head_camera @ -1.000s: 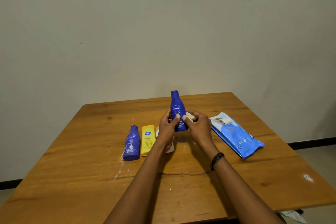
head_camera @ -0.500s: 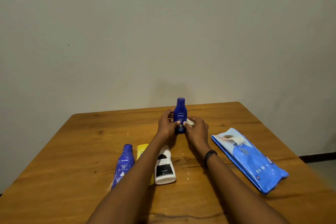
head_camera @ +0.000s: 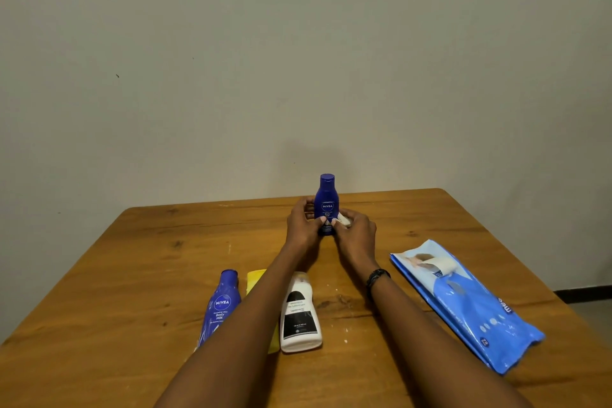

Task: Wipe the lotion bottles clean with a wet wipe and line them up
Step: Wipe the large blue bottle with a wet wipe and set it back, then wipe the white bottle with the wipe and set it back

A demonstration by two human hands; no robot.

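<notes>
A small dark blue lotion bottle point(head_camera: 327, 198) stands upright near the far edge of the wooden table point(head_camera: 132, 275). My left hand point(head_camera: 303, 225) grips its left side. My right hand point(head_camera: 356, 233) presses a crumpled white wet wipe point(head_camera: 342, 220) against its lower right side. Nearer to me lie a second blue bottle point(head_camera: 220, 306), a yellow bottle point(head_camera: 255, 276) mostly hidden under my left forearm, and a white bottle with a black label point(head_camera: 300, 316).
A blue pack of wet wipes point(head_camera: 470, 305) lies flat on the right of the table, its flap peeled open. A plain wall rises right behind the table's far edge. White smears and specks dot the wood near the bottles.
Both hands have carried the blue bottle away from me and lowered it to the far part of the table. The view has tilted, so the lying bottles and pack appear closer.
</notes>
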